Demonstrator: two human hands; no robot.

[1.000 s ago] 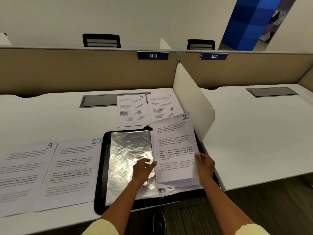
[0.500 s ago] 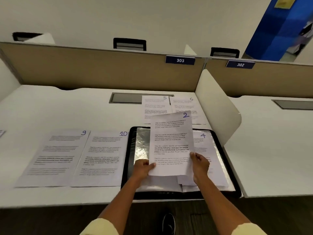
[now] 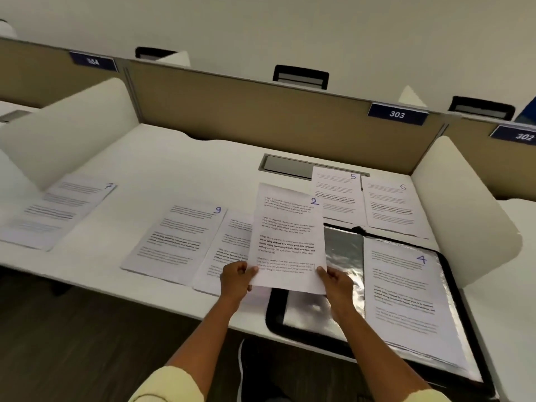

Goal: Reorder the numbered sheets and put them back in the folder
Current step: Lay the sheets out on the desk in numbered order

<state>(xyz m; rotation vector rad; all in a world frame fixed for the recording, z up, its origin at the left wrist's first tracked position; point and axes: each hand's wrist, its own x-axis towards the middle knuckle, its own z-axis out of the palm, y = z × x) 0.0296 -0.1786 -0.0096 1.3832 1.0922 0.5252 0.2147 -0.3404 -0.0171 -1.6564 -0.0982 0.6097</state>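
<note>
Sheet 2 point(image 3: 288, 239) now off the stack and up in the air, carried left of where it sat a second ago on the folder's right side. Half a second back it hung over the folder point(image 3: 343, 250) middle; now its lower part hangs past the folder's left edge, covering part of the sheet next to sheet 9 point(image 3: 177, 239). Lifting it exposed sheet 4 point(image 3: 403, 291), which lies on the right half of the folder. View also swung left, so sheet 7 point(image 3: 58, 210) at far left shows.

Meaning: sorting stage not done. Sheets lie spread over the desk point(image 3: 174, 169): 7 far left, 9 mid, 5 point(image 3: 336, 192) and 6 point(image 3: 391, 207) at the back. Sheet 2 looks headed for its own spot, probably left; nothing refiled yet.

Left hand point(image 3: 235, 278) pinches the sheet's lower left corner, thumb on the front, fingers curled behind. Right hand point(image 3: 336, 281) pinches the lower right corner the same way.

Orientation: sheet 2 held portrait, long axis running away from the person, tilted up off the desk with the top edge farther and higher. Printed side faces the camera, "2" at top right, text reads upright. Slight skew, top leaning a bit left.
</note>
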